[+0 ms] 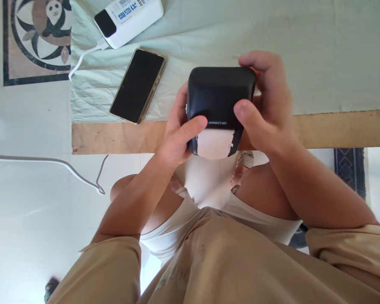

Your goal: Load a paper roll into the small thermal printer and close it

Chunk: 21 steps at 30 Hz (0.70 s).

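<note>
From the head camera, looking down past the person's tan shirt and white shorts, both hands are clamped on a small black rounded-corner plastic label printer (220,99) held in the air just above the near edge of the bench (114,137), a wooden board covered with a pale green wrinkled cloth (304,55); the left hand (177,135) grips the printer's left side, its thumb lying across the lower front face beside the small printed brand name; the right hand (266,105) wraps the right side, fingers curled over the top right corner and the thumb pressed on the front face near the lettering; a strip of white paper with a ragged torn edge (214,143) sticks out of the printer's lower end, between the two thumbs; on the cloth to the left of the printer, well apart from the hands, lies a dark-screened smartphone with a gold rim (138,85), tilted on a diagonal; beyond it, near the far edge of the picture, sits a white power bank with blue lettering and a black end panel (128,19), a white cable (82,59) plugged into its left end and trailing off the cloth; on the floor to the left there is a patterned mat with a panda figure (38,38); a thin white cord (50,162) runs across the pale floor tiles below the bench edge.
</note>
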Each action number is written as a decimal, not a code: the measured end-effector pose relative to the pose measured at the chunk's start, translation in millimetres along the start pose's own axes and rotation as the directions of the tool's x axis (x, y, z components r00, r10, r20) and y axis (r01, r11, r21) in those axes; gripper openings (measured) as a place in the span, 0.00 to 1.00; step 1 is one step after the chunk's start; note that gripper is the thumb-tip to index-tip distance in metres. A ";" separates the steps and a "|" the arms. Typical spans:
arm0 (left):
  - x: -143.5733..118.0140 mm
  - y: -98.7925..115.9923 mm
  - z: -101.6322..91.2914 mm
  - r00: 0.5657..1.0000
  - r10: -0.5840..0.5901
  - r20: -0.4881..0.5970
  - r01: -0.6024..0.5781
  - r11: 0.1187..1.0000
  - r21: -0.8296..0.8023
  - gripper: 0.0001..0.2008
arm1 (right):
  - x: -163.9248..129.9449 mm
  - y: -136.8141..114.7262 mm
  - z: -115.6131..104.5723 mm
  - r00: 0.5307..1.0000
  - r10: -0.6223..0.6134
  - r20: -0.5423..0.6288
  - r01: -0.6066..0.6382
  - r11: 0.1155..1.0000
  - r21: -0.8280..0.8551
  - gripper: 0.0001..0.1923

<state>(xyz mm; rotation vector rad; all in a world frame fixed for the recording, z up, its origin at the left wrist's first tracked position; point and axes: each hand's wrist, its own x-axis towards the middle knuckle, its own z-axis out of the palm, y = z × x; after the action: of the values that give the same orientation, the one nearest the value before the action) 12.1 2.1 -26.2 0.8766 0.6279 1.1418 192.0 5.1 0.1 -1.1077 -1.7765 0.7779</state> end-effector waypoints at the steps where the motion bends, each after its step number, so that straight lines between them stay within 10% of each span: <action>1: -1.8 2.1 2.5 0.999 -0.026 -0.041 0.026 1.000 0.001 0.24 | 0.4 0.6 1.8 0.999 0.004 0.032 -0.005 1.000 0.025 0.29; 11: 0.2 10.3 7.0 0.996 -0.084 -0.030 0.085 0.996 0.022 0.14 | -1.7 16.1 4.4 0.959 0.182 0.216 -0.219 0.962 0.164 0.38; 21: 6.1 10.0 4.4 0.951 -0.288 -0.107 0.280 0.956 -0.086 0.18 | -11.9 10.6 17.0 0.985 0.146 -0.087 -0.149 0.988 -0.029 0.30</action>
<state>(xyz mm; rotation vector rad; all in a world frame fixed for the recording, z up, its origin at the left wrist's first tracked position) 12.6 8.3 -15.3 0.6373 0.7811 0.9522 183.1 -2.4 -20.0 -1.2884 -1.6569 0.7777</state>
